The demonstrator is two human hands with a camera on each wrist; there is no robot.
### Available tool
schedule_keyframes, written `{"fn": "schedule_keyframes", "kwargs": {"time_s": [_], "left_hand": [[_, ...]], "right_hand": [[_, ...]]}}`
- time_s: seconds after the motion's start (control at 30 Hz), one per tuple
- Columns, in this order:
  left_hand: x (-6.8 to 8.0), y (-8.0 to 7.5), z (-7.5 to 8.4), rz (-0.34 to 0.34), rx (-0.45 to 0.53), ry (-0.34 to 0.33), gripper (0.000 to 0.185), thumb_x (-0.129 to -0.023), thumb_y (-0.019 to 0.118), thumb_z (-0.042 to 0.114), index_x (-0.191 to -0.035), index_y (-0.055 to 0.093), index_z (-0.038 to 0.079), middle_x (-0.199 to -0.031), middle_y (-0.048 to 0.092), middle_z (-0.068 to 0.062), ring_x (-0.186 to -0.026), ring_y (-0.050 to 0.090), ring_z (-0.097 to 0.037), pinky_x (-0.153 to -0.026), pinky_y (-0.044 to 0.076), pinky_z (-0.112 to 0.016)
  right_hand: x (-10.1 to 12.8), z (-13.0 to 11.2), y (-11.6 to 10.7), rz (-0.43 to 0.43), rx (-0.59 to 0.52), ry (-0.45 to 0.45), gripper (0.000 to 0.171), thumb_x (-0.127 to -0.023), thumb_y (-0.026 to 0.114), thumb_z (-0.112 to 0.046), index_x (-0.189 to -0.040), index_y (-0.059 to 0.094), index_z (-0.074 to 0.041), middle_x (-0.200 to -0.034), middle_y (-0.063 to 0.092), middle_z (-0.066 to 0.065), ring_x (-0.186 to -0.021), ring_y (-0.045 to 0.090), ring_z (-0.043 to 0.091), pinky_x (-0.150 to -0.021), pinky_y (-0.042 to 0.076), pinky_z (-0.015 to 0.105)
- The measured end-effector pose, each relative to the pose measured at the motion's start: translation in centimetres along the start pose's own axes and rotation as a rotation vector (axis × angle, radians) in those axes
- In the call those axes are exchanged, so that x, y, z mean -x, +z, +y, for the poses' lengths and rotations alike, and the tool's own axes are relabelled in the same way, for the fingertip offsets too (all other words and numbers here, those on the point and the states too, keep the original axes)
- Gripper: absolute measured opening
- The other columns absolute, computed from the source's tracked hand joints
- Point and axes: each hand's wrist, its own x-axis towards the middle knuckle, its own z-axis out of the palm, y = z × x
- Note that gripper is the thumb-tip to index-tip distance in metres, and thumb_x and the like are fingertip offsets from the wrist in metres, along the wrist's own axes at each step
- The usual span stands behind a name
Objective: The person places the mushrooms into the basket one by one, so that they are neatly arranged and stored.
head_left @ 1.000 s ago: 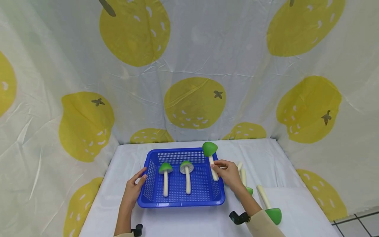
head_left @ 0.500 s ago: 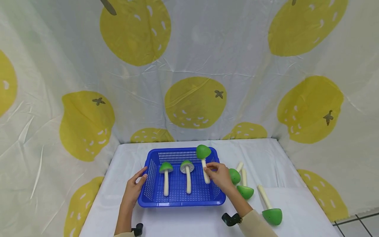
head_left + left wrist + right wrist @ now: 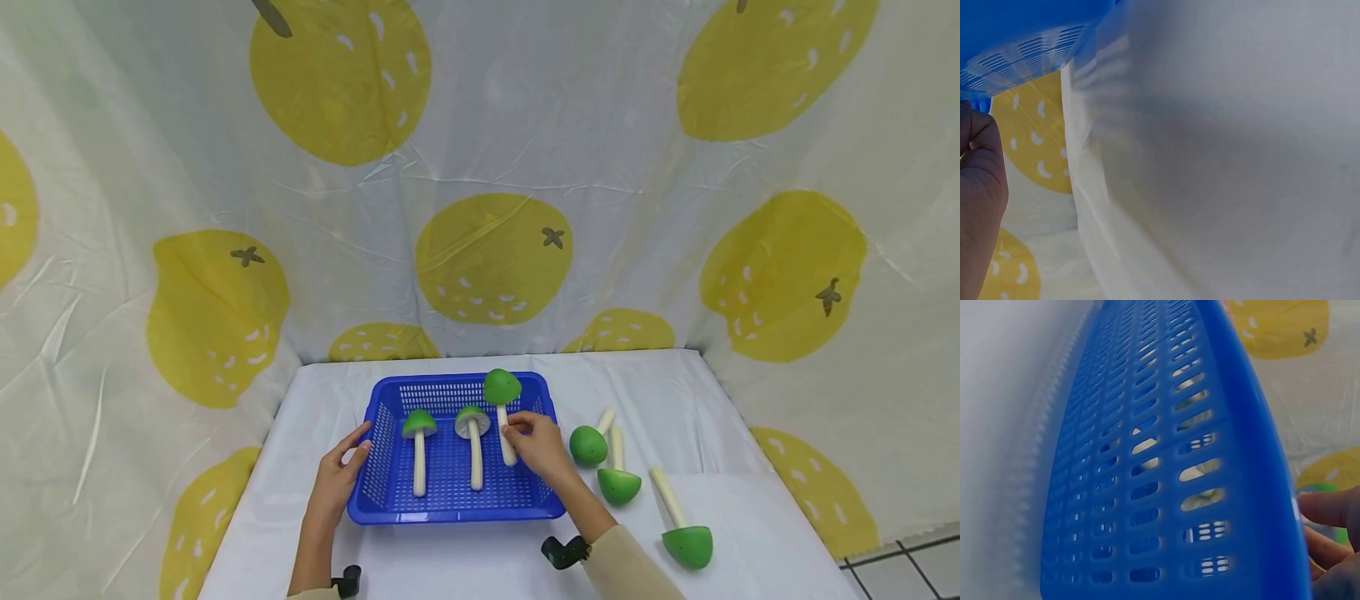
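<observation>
Held mushroom [image 3: 502, 387] is pinched mid-stem by the right hand [image 3: 540, 446], cap pointing away, kinda slanted over the blue basket [image 3: 457, 518].

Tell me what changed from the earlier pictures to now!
The right hand moved left over the blue basket, its fingers still pinching a green-capped mushroom. Nothing was let go. The left hand, the basket and the two mushrooms inside stayed put.

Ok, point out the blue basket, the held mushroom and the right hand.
Blue basket [image 3: 457, 517]: head view, near rim.
Held mushroom [image 3: 502, 416]: head view, upper stem.
Right hand [image 3: 538, 444]: head view, back of the hand.
</observation>
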Motion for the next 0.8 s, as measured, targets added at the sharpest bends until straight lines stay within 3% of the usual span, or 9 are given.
{"fn": "schedule_keyframes", "kwargs": {"time_s": [0.1,0.27,0.5,0.8], "left_hand": [[-0.4,0.0,-0.5,0.003,-0.002,-0.007,0.048,-0.107,0.058,0.029,-0.152,0.052,0.017,-0.135,0.053,-0.018,-0.105,0.064,-0.032,-0.080,0.056,-0.028],[-1.7,0.1,-2.7,0.018,-0.003,-0.001,0.049,-0.105,0.059,0.039,-0.151,0.054,0.025,-0.137,0.053,-0.015,-0.105,0.062,-0.027,-0.078,0.055,-0.024],[-0.5,0.1,-0.5,0.005,-0.017,-0.002,0.047,-0.107,0.057,0.029,-0.152,0.052,0.016,-0.136,0.054,-0.019,-0.111,0.060,-0.031,-0.078,0.052,-0.024],[-2.1,0.2,-3.8,0.037,-0.019,0.008,0.050,-0.104,0.059,0.043,-0.151,0.054,0.027,-0.137,0.054,-0.012,-0.111,0.059,-0.028,-0.080,0.052,-0.024]], "right_hand": [[-0.3,0.2,0.5,0.005,0.006,-0.011,0.023,-0.096,0.072,-0.016,-0.114,0.074,0.000,-0.096,0.075,0.011,-0.069,0.069,0.014,-0.060,0.057,0.028],[-0.4,0.9,1.2,0.010,0.043,0.014,0.022,-0.096,0.072,-0.017,-0.111,0.074,-0.001,-0.095,0.074,0.010,-0.069,0.067,0.012,-0.061,0.057,0.028],[-0.4,1.6,1.9,-0.011,0.060,0.044,0.026,-0.097,0.070,-0.018,-0.116,0.072,0.000,-0.103,0.074,0.012,-0.078,0.067,0.015,-0.065,0.057,0.029],[-0.6,2.0,2.5,0.000,0.094,0.075,0.022,-0.096,0.070,-0.014,-0.111,0.072,0.002,-0.102,0.074,0.014,-0.091,0.070,0.023,-0.073,0.059,0.035]]}}
